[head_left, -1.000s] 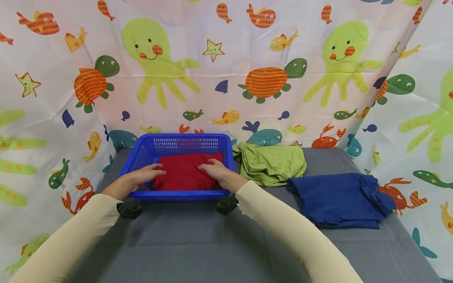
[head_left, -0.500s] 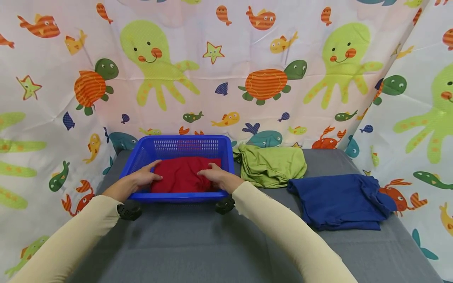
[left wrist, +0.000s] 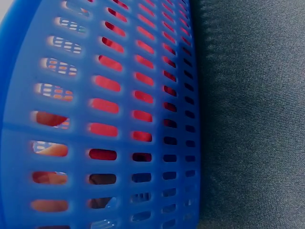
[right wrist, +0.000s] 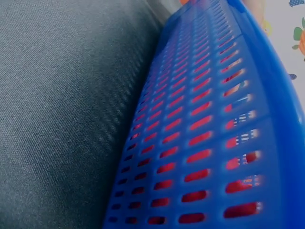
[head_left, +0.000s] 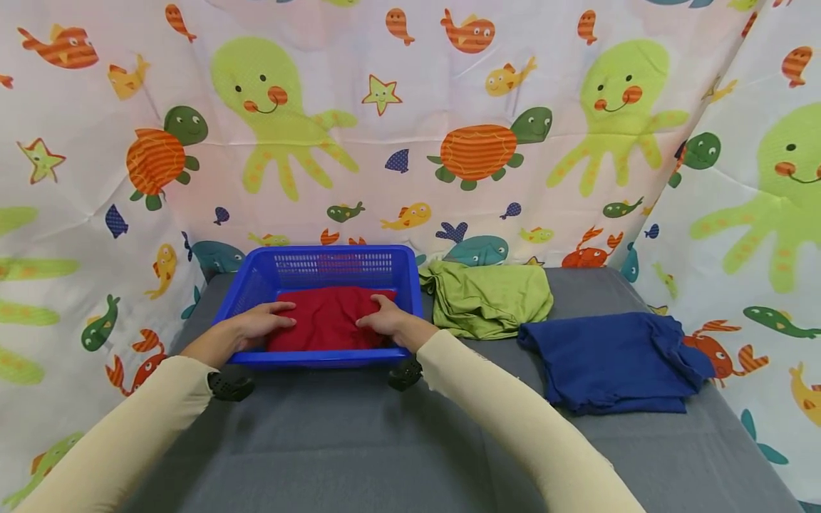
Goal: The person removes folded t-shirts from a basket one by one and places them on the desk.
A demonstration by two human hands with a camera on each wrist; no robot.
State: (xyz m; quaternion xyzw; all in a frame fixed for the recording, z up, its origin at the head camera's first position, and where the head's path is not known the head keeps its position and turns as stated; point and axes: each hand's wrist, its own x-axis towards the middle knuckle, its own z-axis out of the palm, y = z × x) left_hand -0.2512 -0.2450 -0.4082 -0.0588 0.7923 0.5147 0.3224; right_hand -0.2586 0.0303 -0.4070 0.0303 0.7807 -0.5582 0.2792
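Note:
A folded red cloth lies inside the blue plastic basket in the head view. At the cloth's left edge, my left hand reaches over the basket's front left corner with fingers extended onto the fabric. My right hand comes over the front right rim; its thumb and index finger touch the cloth's right part, while the other fingers are mostly hidden. Both wrist views are filled by the basket's slotted front wall, with red fabric showing through the slots.
A crumpled green cloth lies right of the basket, close to its side. Farther right and nearer is a folded blue cloth. Everything rests on a grey-covered table, with a sea-animal patterned curtain behind and at both sides.
The red cloth has settled a little lower in the basket and its left edge has spread leftward. My hands have shifted only slightly with it; the basket stays put.

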